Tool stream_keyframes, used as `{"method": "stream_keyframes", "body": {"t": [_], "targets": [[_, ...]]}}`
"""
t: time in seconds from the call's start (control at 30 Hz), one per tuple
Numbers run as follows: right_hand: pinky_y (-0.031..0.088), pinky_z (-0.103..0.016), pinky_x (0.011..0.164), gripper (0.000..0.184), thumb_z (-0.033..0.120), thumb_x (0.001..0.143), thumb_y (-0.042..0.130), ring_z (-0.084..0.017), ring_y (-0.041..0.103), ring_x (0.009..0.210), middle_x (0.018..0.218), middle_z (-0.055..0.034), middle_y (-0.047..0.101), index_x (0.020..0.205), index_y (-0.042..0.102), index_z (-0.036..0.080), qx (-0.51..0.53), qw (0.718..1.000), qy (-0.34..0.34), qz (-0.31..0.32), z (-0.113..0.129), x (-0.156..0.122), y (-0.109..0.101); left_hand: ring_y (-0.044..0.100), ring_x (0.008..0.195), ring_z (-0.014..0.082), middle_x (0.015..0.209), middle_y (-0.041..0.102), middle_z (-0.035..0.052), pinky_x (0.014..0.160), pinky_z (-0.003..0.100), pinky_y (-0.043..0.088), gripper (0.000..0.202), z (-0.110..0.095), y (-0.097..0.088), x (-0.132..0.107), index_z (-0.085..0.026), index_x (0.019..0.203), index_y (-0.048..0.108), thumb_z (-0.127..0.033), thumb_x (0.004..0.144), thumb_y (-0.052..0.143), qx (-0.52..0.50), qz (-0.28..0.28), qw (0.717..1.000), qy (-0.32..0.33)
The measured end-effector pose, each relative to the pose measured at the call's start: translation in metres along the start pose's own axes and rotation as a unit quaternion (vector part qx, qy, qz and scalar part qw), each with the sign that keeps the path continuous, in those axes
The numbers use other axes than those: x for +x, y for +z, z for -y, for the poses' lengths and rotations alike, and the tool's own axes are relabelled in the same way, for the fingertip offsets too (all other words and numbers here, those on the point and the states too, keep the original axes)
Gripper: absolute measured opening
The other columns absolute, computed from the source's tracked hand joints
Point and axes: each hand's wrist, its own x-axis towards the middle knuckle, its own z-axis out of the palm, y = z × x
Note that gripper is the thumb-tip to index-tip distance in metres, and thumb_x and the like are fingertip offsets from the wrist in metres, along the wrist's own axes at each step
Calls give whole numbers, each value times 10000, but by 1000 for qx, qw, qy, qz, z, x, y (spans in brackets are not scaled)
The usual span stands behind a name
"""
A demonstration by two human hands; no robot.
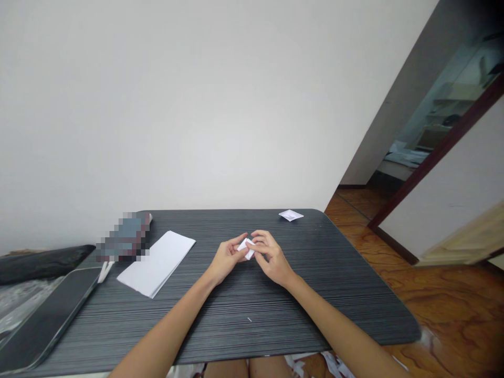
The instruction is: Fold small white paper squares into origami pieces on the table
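Observation:
A small folded piece of white paper is held between my two hands above the middle of the table. My left hand pinches its left side with thumb and fingers. From the right, my right hand grips it too, with a finger lying across its front. Its exact folds are partly hidden by my fingers. Farther off, near the table's back edge, lies another folded white paper, diamond-shaped and apart from both hands.
A stack of white paper sheets lies left on the dark table. Beside it is a pixelated object with a white cable. A dark flat device lies at the left edge. The wall rises behind.

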Motion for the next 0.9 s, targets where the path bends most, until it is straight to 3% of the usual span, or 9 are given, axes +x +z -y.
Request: {"method": "stream_keyframes", "body": {"t": [0.13,0.27,0.47,0.53,0.7,0.9], "targets": [[504,-278,639,285,272,685,584,-113,532,723,975,-50,414,966,615,232,125,982,125,-70,-8,3,2,577,698,127,783,652,50,697,273,444,735,0,0,-2,-102,1278,280,-258,652,634,79,36,996,24],[490,-227,487,182,333,619,637,-90,503,593,827,-30,454,679,651,161,159,964,208,-41,-13,4,1,552,586,89,669,630,-4,593,214,431,740,2,1,-4,-114,1308,191,-265,700,584,164,56,983,54],[449,-225,513,182,309,677,581,-105,481,605,767,-33,476,584,566,153,45,979,176,-94,-12,1,2,625,650,161,654,659,35,658,297,482,846,4,8,-3,-68,1316,130,-250,656,627,163,20,986,0],[435,-227,535,180,304,694,559,-109,487,610,754,-33,497,591,551,156,23,982,163,-93,-11,2,3,635,691,180,685,669,58,698,324,482,852,4,9,-5,-74,1318,121,-230,654,632,157,41,987,-6],[380,-218,458,234,353,741,487,-104,469,475,553,0,538,665,578,152,49,979,199,-1,-9,3,3,643,698,203,693,676,73,705,355,486,893,2,12,-10,-118,1329,61,-193,653,640,100,98,990,-25],[322,-210,426,304,354,762,449,-96,420,435,462,14,488,548,534,155,-35,979,188,-66,-6,0,4,645,663,206,682,675,89,609,293,487,912,1,21,-11,-134,1329,11,-190,662,632,88,141,986,-32]]}}
